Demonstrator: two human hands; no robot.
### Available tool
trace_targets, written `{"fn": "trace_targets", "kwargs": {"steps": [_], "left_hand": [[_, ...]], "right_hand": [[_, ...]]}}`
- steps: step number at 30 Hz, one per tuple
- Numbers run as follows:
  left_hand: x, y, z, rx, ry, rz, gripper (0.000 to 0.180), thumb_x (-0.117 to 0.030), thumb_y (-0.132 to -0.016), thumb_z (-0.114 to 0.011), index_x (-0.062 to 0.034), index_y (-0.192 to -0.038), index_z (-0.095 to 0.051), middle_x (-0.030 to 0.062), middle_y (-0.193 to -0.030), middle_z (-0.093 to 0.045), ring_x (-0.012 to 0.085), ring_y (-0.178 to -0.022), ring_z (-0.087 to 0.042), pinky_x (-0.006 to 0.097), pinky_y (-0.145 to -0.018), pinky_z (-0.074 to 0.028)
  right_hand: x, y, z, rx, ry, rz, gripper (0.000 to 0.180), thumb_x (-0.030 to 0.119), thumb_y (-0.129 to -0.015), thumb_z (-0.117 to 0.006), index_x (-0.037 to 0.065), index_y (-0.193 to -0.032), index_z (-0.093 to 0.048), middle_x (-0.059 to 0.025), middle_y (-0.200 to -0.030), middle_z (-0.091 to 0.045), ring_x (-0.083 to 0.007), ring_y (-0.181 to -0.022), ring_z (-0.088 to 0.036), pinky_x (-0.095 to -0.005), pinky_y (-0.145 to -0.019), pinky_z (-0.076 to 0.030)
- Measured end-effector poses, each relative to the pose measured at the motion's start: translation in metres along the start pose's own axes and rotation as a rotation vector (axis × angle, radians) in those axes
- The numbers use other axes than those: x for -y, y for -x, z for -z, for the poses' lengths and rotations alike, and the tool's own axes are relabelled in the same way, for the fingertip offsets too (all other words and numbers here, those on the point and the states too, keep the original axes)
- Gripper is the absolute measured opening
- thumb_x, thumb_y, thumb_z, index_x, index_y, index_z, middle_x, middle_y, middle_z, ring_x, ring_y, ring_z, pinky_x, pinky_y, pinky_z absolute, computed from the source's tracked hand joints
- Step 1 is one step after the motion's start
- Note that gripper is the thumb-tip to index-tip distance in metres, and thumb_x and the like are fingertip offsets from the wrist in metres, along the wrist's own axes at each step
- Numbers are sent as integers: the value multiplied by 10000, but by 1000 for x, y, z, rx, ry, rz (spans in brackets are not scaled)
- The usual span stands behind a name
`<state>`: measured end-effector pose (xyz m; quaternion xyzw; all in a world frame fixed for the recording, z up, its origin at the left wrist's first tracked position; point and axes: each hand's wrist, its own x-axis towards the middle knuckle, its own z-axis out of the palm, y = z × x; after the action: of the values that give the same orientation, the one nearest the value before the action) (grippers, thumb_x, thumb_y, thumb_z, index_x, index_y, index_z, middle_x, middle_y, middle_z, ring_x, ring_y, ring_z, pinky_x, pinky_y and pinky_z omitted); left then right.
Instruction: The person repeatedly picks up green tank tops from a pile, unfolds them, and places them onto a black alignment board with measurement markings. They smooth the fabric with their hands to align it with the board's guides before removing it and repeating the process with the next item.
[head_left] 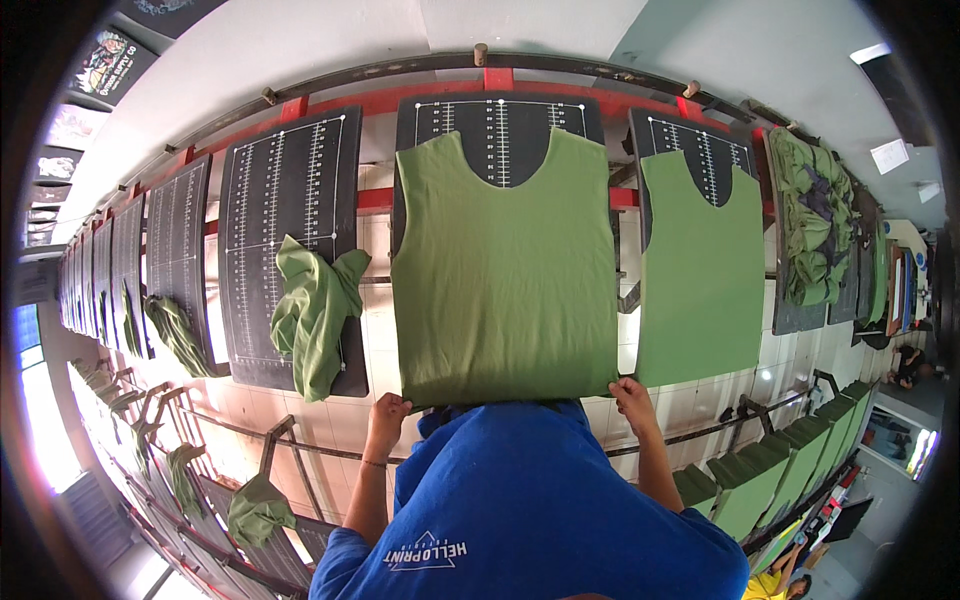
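A green cut shirt panel (pixel 505 270) with a scooped neckline lies spread over a black board (pixel 425 120) marked with white ruler scales. My left hand (pixel 389 412) pinches the panel's lower left corner. At the lower right corner, my right hand (pixel 630 400) is closed on the same panel. The cloth looks mostly smooth between my hands, with its bottom edge close to my body. On the board to the right, another green panel (pixel 700 270) lies flat. A crumpled green cloth (pixel 315 315) hangs over the lower part of the board on the left (pixel 250 220).
A red and dark metal frame (pixel 375 200) carries the row of boards. A heap of green cloth (pixel 815 220) sits at the far right. Behind me runs another row with green-covered boards (pixel 765 480) and a metal rail (pixel 330 452). A person in yellow (pixel 770 582) is at lower right.
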<state>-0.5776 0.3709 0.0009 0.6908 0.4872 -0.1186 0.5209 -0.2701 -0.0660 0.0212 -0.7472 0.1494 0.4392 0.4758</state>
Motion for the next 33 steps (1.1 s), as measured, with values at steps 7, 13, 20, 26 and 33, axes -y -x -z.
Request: {"fn": "trace_targets", "kwargs": {"steps": [7,13,20,26,33], "left_hand": [[-15,14,7,-105,43,-80,204,-175,-903,-701,5,-898,-605,78,-750,-631,152,-684,-583,330,-649,-478],[-3,14,0,-171,-22,-54,185,-171,-921,-676,-12,-892,-587,78,-778,-637,177,-665,-579,343,-644,-478],[3,17,-8,-272,20,-93,180,-168,-923,-670,-11,-891,-588,78,-740,-618,184,-663,-581,345,-636,-479],[-12,13,-6,-174,-31,-35,168,-159,-934,-659,-10,-965,-588,130,-845,-636,235,-718,-623,371,-667,-499],[-140,-62,-5,-430,-270,-510,227,-77,-930,-618,35,-1122,-568,234,-1070,-624,418,-976,-604,457,-829,-495]], "right_hand": [[19,17,0,-38,60,-2,227,195,-910,-717,141,-756,-559,93,-642,-435,-22,-539,-373,-214,-465,-285],[9,12,3,-40,123,60,195,205,-887,-744,133,-773,-604,92,-652,-468,-21,-543,-386,-216,-462,-281],[12,8,7,-19,146,20,190,223,-875,-759,123,-754,-651,82,-618,-473,-23,-520,-382,-231,-442,-278],[38,-4,27,77,600,135,236,246,-902,-726,19,-847,-688,-1,-647,-606,-115,-565,-567,-284,-511,-431],[147,-34,-84,-29,992,1113,519,414,-937,-638,75,-1323,-572,-189,-1400,-524,-375,-1328,-472,-490,-1110,-379]]}}
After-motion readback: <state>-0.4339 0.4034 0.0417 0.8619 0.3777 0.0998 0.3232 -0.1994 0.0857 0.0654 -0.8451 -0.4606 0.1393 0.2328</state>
